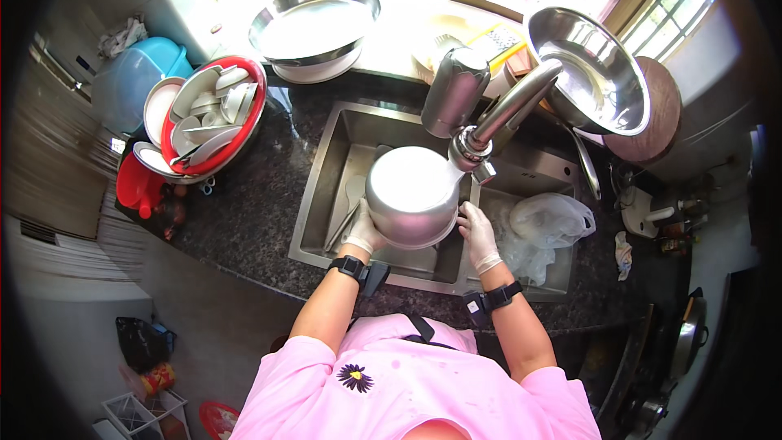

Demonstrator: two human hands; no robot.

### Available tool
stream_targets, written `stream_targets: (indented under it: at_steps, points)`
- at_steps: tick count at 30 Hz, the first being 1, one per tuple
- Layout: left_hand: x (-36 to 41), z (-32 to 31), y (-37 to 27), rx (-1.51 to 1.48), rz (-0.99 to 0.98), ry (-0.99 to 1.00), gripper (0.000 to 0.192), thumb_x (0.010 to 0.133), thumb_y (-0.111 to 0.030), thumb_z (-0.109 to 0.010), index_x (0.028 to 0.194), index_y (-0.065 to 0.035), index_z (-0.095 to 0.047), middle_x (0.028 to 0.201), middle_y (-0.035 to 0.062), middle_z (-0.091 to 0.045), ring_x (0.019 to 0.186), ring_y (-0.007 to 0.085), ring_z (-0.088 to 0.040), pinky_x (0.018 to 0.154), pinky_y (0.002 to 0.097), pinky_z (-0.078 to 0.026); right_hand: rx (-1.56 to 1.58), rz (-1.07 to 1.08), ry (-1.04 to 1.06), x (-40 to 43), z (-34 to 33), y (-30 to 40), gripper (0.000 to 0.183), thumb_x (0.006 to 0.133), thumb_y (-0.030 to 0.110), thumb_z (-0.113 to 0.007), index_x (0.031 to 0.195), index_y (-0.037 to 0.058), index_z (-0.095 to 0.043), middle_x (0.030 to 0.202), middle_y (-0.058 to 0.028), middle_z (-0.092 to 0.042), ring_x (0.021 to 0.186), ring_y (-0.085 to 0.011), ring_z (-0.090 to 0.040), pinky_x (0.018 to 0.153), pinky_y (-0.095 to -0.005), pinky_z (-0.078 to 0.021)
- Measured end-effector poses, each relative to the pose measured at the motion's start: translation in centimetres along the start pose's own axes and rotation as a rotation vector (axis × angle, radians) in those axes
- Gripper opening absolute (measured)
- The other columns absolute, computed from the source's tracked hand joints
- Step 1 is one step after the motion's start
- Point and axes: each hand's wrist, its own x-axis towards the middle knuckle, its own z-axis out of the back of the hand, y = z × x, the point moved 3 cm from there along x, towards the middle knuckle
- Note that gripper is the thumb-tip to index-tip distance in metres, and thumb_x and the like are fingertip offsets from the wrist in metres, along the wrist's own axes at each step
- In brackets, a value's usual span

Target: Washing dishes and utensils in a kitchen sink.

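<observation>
A silver metal inner pot, its flat base facing up, is held over the left basin of a steel double sink. My left hand, in a thin pale glove, grips its left side. My right hand, gloved the same way, has its fingers at the pot's right rim. Water runs from the chrome faucet onto the right side of the pot. A pale rice paddle and a thin utensil lie in the basin, partly hidden by the pot and my left hand.
Clear plastic bags fill much of the right basin. A red-rimmed basin of white dishes stands left on the dark counter. Behind the sink are a shallow steel pan, a steel bowl, a round wooden board and a grater.
</observation>
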Motion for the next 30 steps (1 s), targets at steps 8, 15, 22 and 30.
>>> stream_targets:
  at_steps: [8, 15, 22, 30]
  points:
    - [2.4, -3.8, 2.9, 0.040, -0.048, 0.095, 0.047, 0.098, -0.039, -0.034, 0.132, -0.0081, -0.045, 0.140, 0.0091, -0.043, 0.127, 0.0249, -0.041, 0.107, 0.0396, -0.033, 0.758, 0.012, 0.380, 1.2, 0.1, 1.9, 0.034, 0.098, 0.012, -0.042, 0.131, 0.0051, -0.042, 0.126, -0.0088, -0.053, 0.114, -0.0226, -0.053, 0.100, -0.0383, -0.0408]
    - [0.7, -5.1, 1.4, 0.209, -0.443, -0.185, 0.061, 0.095, -0.056, -0.032, 0.133, -0.0102, -0.045, 0.135, 0.0058, -0.048, 0.124, 0.0218, -0.044, 0.105, 0.0351, -0.035, 0.754, 0.123, 0.458, 1.3, -4.4, 4.6, 0.041, 0.092, 0.002, -0.045, 0.132, 0.0051, -0.041, 0.126, -0.0091, -0.052, 0.117, -0.0238, -0.050, 0.104, -0.0393, -0.0385]
    - [-3.9, -7.3, 5.3, 0.657, -0.668, -0.218, 0.068, 0.096, -0.055, -0.034, 0.143, -0.0064, -0.030, 0.136, 0.0050, -0.043, 0.118, 0.0149, -0.044, 0.098, 0.0282, -0.037, 0.615, 0.114, 0.301, -2.2, -0.9, 5.2, 0.036, 0.092, 0.004, -0.044, 0.128, 0.0043, -0.043, 0.119, -0.0101, -0.054, 0.108, -0.0230, -0.055, 0.096, -0.0430, -0.0431]
    - [-2.9, -11.0, 7.0, 0.707, -0.305, -0.077, 0.057, 0.095, -0.055, -0.037, 0.136, -0.0155, -0.041, 0.122, 0.0003, -0.054, 0.110, 0.0162, -0.052, 0.088, 0.0333, -0.043, 0.558, 0.238, 0.295, -7.0, 3.8, 8.0, 0.039, 0.093, 0.003, -0.042, 0.132, -0.0027, -0.037, 0.125, -0.0162, -0.052, 0.111, -0.0267, -0.055, 0.098, -0.0422, -0.0435]
